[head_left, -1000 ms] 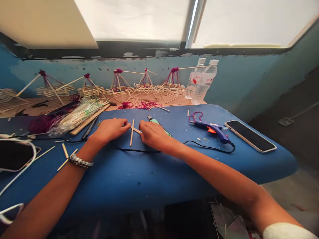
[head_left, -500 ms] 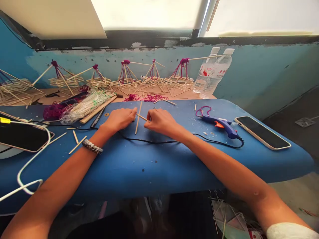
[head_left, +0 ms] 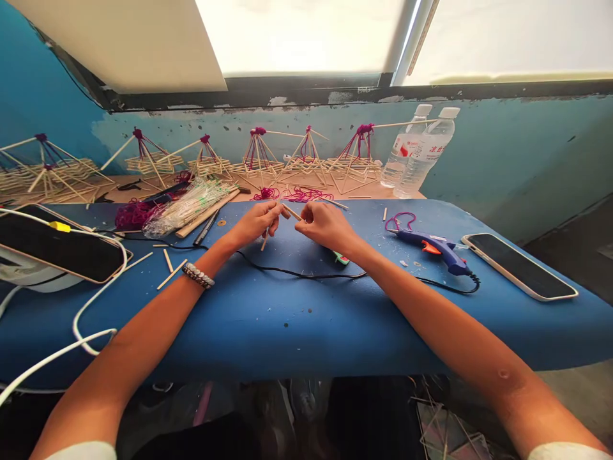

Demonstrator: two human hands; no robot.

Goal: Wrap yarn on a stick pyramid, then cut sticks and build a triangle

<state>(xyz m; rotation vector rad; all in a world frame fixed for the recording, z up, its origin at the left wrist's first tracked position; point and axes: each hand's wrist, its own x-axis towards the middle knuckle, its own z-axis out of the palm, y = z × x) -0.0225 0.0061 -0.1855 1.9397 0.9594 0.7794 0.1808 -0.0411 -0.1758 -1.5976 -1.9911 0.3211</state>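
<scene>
My right hand (head_left: 328, 225) is closed in a pinch on a thin wooden stick (head_left: 292, 212), which points up and left. The stick's far end meets the fingertips of my left hand (head_left: 261, 223). Below the curled left fingers, the lower end of a second wooden stick (head_left: 264, 243) pokes out; its upper part is hidden by the hand. A small green-edged object (head_left: 341, 258) lies beneath my right wrist, mostly covered, its kind unclear. Short cut sticks (head_left: 171, 275) rest left of my left forearm.
A blue glue gun (head_left: 433, 248) and a phone (head_left: 520, 265) lie right. A black cord (head_left: 306, 276) crosses the blue table (head_left: 297, 345). Bagged sticks (head_left: 186, 207), purple yarn (head_left: 306, 193), stick frames (head_left: 261, 156) and water bottles (head_left: 424, 156) stand behind. Another phone (head_left: 67, 243) and white cable lie left.
The second stick, earlier lying between my hands, is now mostly under my left fingers. My right hand's stick tilts more steeply. The green-edged object has come into view; the camera view has shifted.
</scene>
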